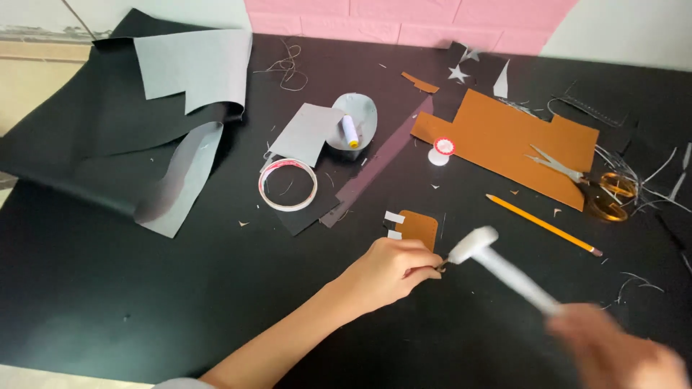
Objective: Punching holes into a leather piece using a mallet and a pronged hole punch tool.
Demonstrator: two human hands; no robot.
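Note:
My left hand (393, 270) rests on the black table and pinches a small dark metal tool (440, 266) upright at the lower edge of a small brown leather piece (419, 229) with white tabs on its left side. My right hand (616, 353), blurred at the lower right, grips a white mallet by its handle (515, 279). The mallet's head (473, 243) hovers just above and right of the tool's top.
A large brown leather sheet (497, 137) lies at the upper right with gold-handled scissors (591, 184) on it. Near it lie a yellow pencil (544, 225) and a small thread spool (441, 150). A tape roll (287, 185), grey sheets (306, 133) and black material (86, 130) lie left.

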